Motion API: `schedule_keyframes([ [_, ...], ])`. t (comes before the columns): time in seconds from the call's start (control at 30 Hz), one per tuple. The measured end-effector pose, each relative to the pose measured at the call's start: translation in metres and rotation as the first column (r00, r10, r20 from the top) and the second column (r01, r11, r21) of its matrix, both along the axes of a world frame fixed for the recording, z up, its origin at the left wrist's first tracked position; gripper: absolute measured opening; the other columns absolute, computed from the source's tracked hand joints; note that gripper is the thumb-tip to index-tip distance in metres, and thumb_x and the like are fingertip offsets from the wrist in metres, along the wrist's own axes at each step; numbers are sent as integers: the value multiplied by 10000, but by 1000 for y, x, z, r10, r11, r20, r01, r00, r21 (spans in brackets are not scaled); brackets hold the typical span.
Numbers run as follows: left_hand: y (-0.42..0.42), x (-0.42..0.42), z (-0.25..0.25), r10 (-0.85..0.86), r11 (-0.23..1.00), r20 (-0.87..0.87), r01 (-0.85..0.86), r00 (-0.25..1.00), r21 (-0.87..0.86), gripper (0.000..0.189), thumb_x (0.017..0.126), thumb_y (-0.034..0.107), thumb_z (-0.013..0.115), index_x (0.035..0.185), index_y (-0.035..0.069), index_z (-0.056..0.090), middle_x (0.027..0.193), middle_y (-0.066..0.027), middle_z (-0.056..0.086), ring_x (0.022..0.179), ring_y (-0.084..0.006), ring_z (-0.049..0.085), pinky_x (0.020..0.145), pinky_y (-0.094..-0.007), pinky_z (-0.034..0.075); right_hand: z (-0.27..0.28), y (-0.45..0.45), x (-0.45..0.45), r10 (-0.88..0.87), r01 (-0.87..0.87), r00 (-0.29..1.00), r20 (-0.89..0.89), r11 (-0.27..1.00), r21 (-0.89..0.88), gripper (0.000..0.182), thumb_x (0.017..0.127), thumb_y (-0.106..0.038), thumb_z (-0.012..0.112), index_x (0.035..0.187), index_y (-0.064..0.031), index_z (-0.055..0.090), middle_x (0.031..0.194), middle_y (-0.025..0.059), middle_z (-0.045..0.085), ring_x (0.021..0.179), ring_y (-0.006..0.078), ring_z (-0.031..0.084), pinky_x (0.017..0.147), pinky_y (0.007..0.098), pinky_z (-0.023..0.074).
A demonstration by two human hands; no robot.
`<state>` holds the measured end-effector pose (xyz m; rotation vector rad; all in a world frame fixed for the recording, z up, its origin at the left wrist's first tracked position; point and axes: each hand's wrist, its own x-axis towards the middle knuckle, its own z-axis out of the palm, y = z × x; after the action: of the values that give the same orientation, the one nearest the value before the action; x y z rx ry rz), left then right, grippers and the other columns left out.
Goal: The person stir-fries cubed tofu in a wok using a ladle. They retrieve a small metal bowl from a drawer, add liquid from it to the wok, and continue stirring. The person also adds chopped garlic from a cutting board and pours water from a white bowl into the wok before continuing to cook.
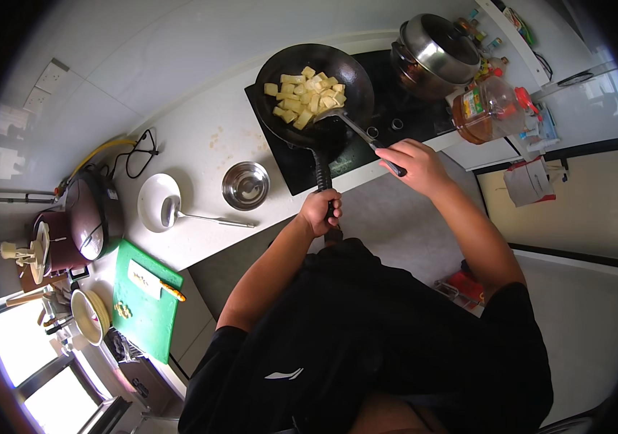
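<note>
My left hand (pixel 321 211) is closed around the long black handle of a dark wok (pixel 355 81) on the black cooktop (pixel 298 176). In my right hand (pixel 417 165) is a metal spatula (pixel 360 132) with a black grip. Its head touches the lower edge of a heap of pale yellow cubes (pixel 303 95), which look like tofu. The cubes lie together in the left and middle part of the wok. Part of the spatula's head is hidden against the food.
A steel pot (pixel 433 54) with a lid stands right of the wok, beside a large plastic oil jug (pixel 490 111). Leftward are a steel bowl (pixel 245 185), a white bowl (pixel 158 198) with a ladle (pixel 200 218), a rice cooker (pixel 89 217), and a green cutting board (pixel 149 325) bearing a cleaver (pixel 145 278).
</note>
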<state>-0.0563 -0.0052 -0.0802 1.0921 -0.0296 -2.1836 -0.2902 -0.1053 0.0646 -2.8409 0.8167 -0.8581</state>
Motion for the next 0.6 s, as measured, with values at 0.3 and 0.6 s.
schedule_keyframes([
  [0.3, 4, -2, -2, 19, 1000, 39, -19, 999, -15, 104, 899, 132, 600, 821, 107, 535, 708, -18, 528, 570, -135, 482, 442, -246, 292, -40, -3, 1, -247, 248, 943, 224, 968, 26, 270, 822, -105, 810, 1074, -72, 719, 1005, 101, 735, 887, 289, 709, 762, 373, 578],
  [0.6, 1, -1, 0, 1, 1000, 47, -1, 999, 10, 138, 901, 139, 612, 799, 110, 524, 705, -13, 522, 568, -133, 484, 439, -246, 291, -62, 18, 26, -741, 444, 588, 326, 632, 635, 255, 907, -208, 753, 1064, -9, 719, 881, 103, 745, 814, 215, 729, 720, 337, 573],
])
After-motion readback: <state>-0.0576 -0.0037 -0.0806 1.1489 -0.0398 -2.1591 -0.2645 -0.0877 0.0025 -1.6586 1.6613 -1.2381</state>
